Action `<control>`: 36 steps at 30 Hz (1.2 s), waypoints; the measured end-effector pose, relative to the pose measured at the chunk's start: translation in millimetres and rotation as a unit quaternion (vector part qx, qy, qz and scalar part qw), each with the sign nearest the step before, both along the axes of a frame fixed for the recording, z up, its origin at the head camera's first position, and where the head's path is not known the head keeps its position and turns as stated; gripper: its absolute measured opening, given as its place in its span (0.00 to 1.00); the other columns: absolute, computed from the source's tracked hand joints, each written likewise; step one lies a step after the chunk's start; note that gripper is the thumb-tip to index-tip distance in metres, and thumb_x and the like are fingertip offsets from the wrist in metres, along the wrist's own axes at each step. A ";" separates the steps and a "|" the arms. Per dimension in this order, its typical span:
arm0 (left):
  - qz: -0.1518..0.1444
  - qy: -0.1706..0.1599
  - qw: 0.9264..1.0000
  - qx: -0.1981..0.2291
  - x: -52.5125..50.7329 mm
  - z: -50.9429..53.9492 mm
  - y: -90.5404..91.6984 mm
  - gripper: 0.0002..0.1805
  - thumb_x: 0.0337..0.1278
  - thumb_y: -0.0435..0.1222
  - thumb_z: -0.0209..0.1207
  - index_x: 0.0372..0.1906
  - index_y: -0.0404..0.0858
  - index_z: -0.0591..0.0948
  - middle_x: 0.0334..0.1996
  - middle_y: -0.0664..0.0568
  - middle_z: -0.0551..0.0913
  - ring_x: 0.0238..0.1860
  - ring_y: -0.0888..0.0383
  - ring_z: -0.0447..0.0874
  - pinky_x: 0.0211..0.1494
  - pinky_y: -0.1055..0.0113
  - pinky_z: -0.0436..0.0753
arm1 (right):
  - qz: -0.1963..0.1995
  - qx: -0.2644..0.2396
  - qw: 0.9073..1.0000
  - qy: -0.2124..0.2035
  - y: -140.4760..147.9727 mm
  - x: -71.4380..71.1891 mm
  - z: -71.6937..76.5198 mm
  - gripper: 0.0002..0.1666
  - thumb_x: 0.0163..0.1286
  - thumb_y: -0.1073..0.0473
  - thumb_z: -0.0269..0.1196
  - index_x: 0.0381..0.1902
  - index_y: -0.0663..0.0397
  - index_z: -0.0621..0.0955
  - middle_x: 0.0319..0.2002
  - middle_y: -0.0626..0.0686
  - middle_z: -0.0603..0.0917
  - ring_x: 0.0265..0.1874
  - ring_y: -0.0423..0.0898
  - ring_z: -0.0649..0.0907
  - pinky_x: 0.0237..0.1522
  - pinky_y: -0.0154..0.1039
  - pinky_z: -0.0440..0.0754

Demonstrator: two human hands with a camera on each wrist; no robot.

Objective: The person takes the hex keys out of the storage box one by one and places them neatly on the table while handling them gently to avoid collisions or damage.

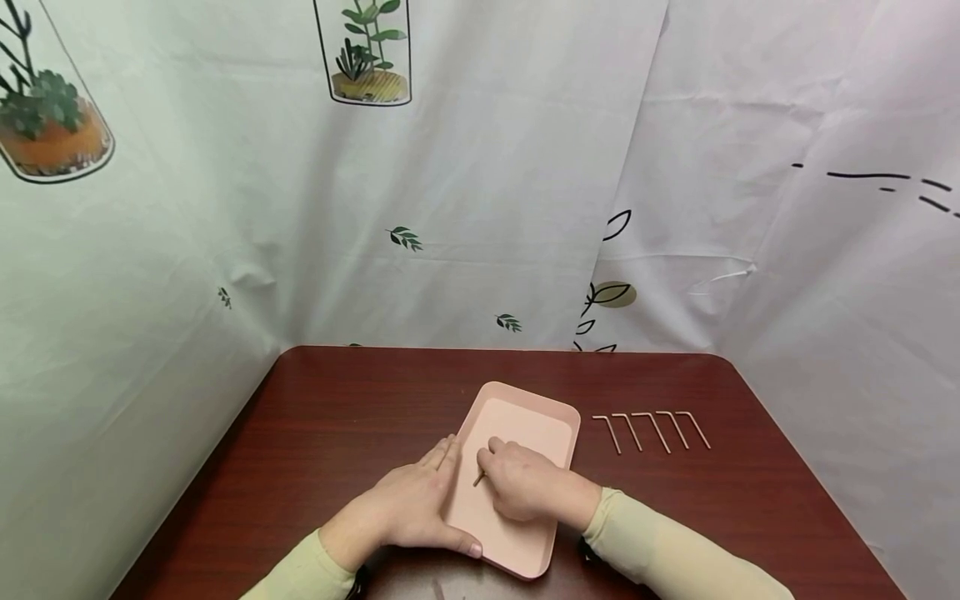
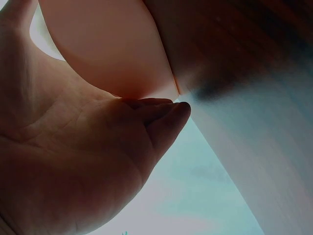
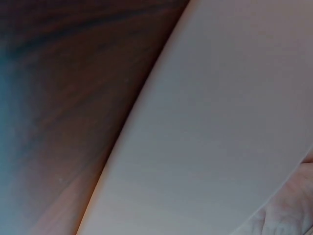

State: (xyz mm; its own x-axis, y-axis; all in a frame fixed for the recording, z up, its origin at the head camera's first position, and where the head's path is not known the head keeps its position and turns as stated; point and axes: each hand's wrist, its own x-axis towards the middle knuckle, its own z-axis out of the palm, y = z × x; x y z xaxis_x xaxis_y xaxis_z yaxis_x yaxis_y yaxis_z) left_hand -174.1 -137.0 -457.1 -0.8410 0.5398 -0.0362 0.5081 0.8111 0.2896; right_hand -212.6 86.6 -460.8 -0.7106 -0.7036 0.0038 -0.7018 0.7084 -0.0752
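A pale pink rectangular tray (image 1: 536, 421) lies at a slant on the table. My left hand (image 1: 416, 500) rests along its left side, with straight fingers against the outer wall and the thumb at the near edge. In the left wrist view the fingers (image 2: 161, 122) lie flat against the tray wall (image 2: 112, 44). My right hand (image 1: 521, 483) is over the tray's inside, fingers curled, pinching a thin hex key (image 1: 478, 479). Only a short end of that key shows; the rest is hidden in the hand. The right wrist view is mostly filled by the tray's outer wall (image 3: 205, 112).
Several L-shaped hex keys (image 1: 660, 433) lie in a row on the table to the right of the tray. The dark red-brown table (image 1: 360, 400) has white patterned cloth (image 1: 465, 167) hanging behind it and at both sides.
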 end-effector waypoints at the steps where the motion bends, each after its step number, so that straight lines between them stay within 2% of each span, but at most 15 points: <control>1: 0.000 0.000 1.000 0.000 0.0 -0.1 0.1 0.84 0.42 0.83 0.70 0.87 0.23 0.56 0.85 0.28 0.60 0.85 0.38 0.64 0.67 0.42 0.85 | 0.002 -0.001 1.000 0.003 0.1 -0.1 -0.4 0.15 0.60 0.64 0.73 0.43 0.50 0.81 0.37 0.50 0.78 0.30 0.47 0.80 0.34 0.42 0.81; 7: 0.002 -0.002 1.000 0.001 -0.1 -0.8 0.1 0.85 0.41 0.83 0.70 0.87 0.24 0.56 0.85 0.28 0.60 0.85 0.39 0.64 0.67 0.42 0.84 | 0.016 -0.007 1.000 0.017 0.5 -0.5 -2.6 0.14 0.61 0.64 0.73 0.42 0.48 0.81 0.36 0.48 0.78 0.30 0.46 0.81 0.36 0.41 0.82; 17: 0.002 0.001 1.000 0.000 0.2 -1.5 0.1 0.85 0.41 0.84 0.70 0.87 0.24 0.56 0.85 0.28 0.60 0.85 0.40 0.64 0.65 0.42 0.85 | 0.016 -0.007 1.000 0.016 -0.1 -0.2 -3.6 0.11 0.65 0.64 0.72 0.41 0.49 0.80 0.35 0.48 0.78 0.31 0.45 0.82 0.36 0.42 0.84; 28: 0.002 0.001 1.000 -0.004 -1.0 -2.3 0.1 0.85 0.41 0.84 0.69 0.87 0.24 0.56 0.86 0.29 0.59 0.85 0.40 0.63 0.67 0.42 0.84 | 0.013 0.007 1.000 0.019 0.1 1.5 -3.4 0.13 0.65 0.64 0.73 0.43 0.51 0.80 0.33 0.49 0.77 0.29 0.46 0.82 0.32 0.41 0.82; 36: 0.004 -0.005 1.000 -0.003 -1.2 -1.9 -0.7 0.84 0.42 0.84 0.69 0.87 0.24 0.56 0.86 0.29 0.59 0.86 0.40 0.62 0.69 0.43 0.83 | 0.016 0.011 1.000 0.018 0.7 2.5 -1.8 0.12 0.68 0.63 0.72 0.44 0.51 0.79 0.34 0.49 0.77 0.30 0.46 0.82 0.33 0.42 0.82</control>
